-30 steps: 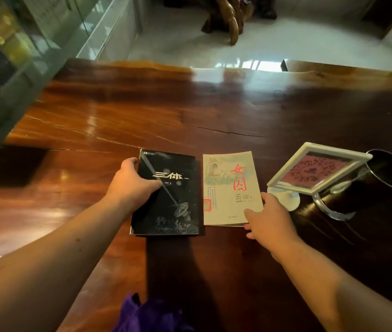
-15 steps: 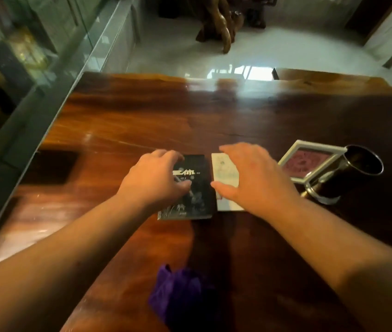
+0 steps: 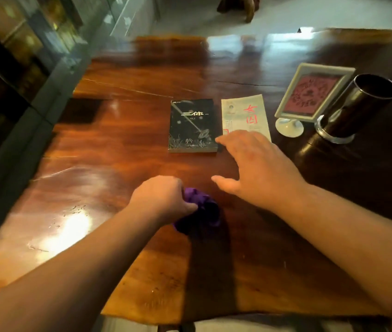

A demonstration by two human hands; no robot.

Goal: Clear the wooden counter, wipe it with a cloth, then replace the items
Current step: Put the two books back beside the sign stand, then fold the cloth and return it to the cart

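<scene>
Left hand (image 3: pixel 163 197) closed around a bunched purple cloth (image 3: pixel 201 212) on the wooden counter (image 3: pixel 99 149), cloth bulging out past the knuckles. Right hand (image 3: pixel 257 168) spread flat, palm down, hovering low. Just beyond its fingertips (image 3: pixel 221 140), a black book (image 3: pixel 192 123) and a pale book with red characters (image 3: pixel 245 113), side by side. Farther right of the fingers, a tilted white frame on a stand (image 3: pixel 312 92), touching a dark cylindrical cup (image 3: pixel 358 106).

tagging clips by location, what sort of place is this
Probably a shop or display room, not a kitchen: a glass display case flanks the polished wooden counter, which holds a framed countertop sign, a dark cylindrical holder and two books.
</scene>
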